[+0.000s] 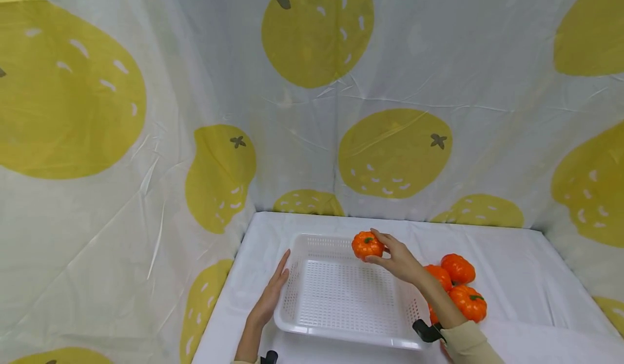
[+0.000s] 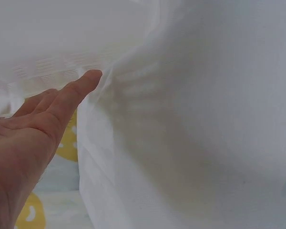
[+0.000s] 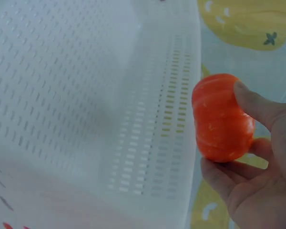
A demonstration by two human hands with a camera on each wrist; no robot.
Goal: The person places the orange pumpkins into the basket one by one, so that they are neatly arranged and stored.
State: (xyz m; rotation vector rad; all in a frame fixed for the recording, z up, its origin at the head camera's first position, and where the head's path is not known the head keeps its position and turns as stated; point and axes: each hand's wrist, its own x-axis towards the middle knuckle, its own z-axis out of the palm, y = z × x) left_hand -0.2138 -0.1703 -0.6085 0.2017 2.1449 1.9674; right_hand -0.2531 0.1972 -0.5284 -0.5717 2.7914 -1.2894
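Orange pumpkin (image 1: 366, 246) pinched in right hand (image 1: 402, 261), straight-fingered left hand (image 1: 271, 293) against basket (image 1: 341, 293), other pumpkins (image 1: 458, 269) partly behind forearm (image 1: 440, 301)

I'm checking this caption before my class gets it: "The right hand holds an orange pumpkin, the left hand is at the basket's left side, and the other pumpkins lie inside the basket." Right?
Not quite: the other pumpkins lie on the white cloth right of the basket, as the head view shows. The rest stands.
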